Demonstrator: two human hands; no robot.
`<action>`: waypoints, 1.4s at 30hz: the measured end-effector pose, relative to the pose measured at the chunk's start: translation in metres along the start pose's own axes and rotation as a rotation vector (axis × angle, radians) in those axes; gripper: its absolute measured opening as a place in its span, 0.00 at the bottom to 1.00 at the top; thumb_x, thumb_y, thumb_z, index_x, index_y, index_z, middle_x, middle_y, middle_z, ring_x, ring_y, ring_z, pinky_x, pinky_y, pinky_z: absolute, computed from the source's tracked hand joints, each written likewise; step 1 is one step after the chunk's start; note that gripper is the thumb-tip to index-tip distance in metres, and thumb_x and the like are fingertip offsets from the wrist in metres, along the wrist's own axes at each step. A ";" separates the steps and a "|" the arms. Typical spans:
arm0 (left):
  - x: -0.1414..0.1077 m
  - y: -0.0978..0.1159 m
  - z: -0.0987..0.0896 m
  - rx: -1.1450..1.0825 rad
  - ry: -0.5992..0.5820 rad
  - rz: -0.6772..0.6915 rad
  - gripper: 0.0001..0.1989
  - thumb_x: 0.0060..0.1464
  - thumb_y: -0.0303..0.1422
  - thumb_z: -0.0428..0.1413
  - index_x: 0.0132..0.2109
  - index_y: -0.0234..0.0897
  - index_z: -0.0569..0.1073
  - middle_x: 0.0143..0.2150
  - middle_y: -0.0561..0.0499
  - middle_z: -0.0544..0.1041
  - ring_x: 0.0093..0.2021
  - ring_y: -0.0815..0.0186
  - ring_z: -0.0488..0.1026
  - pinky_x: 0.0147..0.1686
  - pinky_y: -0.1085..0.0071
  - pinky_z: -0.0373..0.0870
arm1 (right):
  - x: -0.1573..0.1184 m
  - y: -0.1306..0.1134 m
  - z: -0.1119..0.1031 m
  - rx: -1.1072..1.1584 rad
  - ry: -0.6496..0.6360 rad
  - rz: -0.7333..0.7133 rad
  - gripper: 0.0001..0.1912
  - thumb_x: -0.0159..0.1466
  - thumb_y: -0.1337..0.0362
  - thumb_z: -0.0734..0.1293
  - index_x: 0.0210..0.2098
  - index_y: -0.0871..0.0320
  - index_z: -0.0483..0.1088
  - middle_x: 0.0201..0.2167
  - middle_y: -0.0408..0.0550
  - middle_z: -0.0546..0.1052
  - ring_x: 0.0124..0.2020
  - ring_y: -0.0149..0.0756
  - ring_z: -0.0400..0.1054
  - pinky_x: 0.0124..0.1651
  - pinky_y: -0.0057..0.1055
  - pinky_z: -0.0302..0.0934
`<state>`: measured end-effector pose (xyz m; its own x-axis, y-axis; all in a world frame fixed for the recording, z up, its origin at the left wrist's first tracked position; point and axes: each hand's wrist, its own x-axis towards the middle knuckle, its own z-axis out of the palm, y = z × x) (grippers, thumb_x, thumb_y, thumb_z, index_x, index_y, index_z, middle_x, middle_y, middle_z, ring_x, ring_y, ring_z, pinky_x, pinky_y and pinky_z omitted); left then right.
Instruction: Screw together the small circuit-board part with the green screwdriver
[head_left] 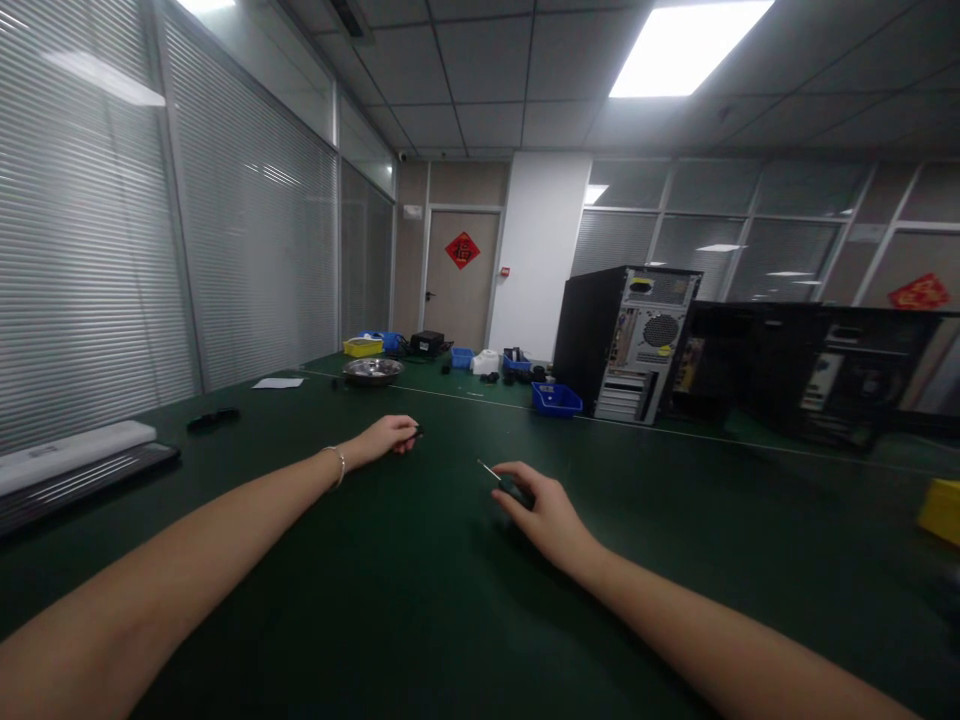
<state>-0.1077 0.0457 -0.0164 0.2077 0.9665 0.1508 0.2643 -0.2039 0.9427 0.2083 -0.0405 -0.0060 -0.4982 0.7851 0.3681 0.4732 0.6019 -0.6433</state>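
My right hand (546, 512) is closed around the dark handle of a screwdriver (514, 490), whose thin metal shaft points up and to the left. Left of it, above the green tabletop (420, 590), my left hand (386, 437) pinches a small black piece (418, 431). Most of that piece is hidden by the fingers, so its kind cannot be made out. A gap of table lies between the two hands, and the screwdriver tip is apart from the black piece.
Beyond my right hand stands a black computer tower (626, 345), with a blue bin (556, 399) beside it. A steel bowl (373, 373) sits at the back left. Nearer on the left lie a dark object (214, 419) and a long white box (79, 448). A yellow bin (940, 510) is far right.
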 end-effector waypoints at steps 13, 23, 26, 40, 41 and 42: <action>-0.027 0.036 0.079 0.197 -0.249 0.148 0.15 0.54 0.42 0.50 0.37 0.33 0.70 0.26 0.55 0.67 0.26 0.69 0.63 0.27 0.73 0.59 | 0.000 0.001 -0.001 -0.018 -0.032 0.069 0.17 0.63 0.58 0.62 0.51 0.54 0.65 0.43 0.49 0.72 0.43 0.39 0.67 0.43 0.34 0.61; -0.026 0.034 0.085 0.011 -0.358 0.117 0.17 0.54 0.42 0.51 0.43 0.32 0.70 0.31 0.50 0.71 0.30 0.68 0.68 0.31 0.71 0.63 | -0.001 -0.006 -0.001 -0.086 -0.026 0.001 0.18 0.63 0.60 0.62 0.52 0.54 0.65 0.44 0.49 0.73 0.44 0.40 0.67 0.43 0.35 0.61; -0.028 0.037 0.086 -0.055 -0.374 0.119 0.19 0.56 0.41 0.51 0.50 0.34 0.67 0.32 0.50 0.72 0.30 0.69 0.68 0.31 0.71 0.63 | -0.002 -0.007 -0.002 -0.077 -0.014 -0.026 0.18 0.63 0.61 0.61 0.53 0.54 0.65 0.46 0.49 0.73 0.45 0.40 0.67 0.43 0.34 0.62; -0.029 0.039 0.085 -0.212 -0.436 0.065 0.19 0.54 0.36 0.55 0.51 0.32 0.69 0.39 0.44 0.75 0.35 0.67 0.71 0.39 0.66 0.66 | 0.002 0.001 -0.002 0.035 -0.020 -0.032 0.16 0.63 0.63 0.61 0.51 0.53 0.68 0.48 0.47 0.73 0.48 0.40 0.65 0.49 0.37 0.60; -0.029 0.038 0.085 -0.237 -0.438 0.059 0.19 0.54 0.35 0.55 0.52 0.32 0.69 0.39 0.43 0.75 0.35 0.66 0.71 0.39 0.66 0.67 | 0.002 0.001 -0.002 0.052 -0.023 -0.029 0.16 0.63 0.63 0.61 0.51 0.53 0.68 0.47 0.47 0.73 0.47 0.40 0.66 0.48 0.36 0.60; -0.029 0.037 0.085 -0.258 -0.443 0.054 0.19 0.55 0.35 0.54 0.52 0.31 0.69 0.40 0.42 0.75 0.35 0.66 0.71 0.39 0.65 0.67 | 0.003 0.001 -0.002 0.071 -0.026 -0.027 0.16 0.64 0.63 0.61 0.50 0.54 0.69 0.47 0.47 0.73 0.46 0.40 0.66 0.47 0.36 0.60</action>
<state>-0.0239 -0.0028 -0.0109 0.6084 0.7854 0.1139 0.0122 -0.1528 0.9882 0.2090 -0.0376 -0.0042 -0.5292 0.7640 0.3692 0.4069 0.6103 -0.6796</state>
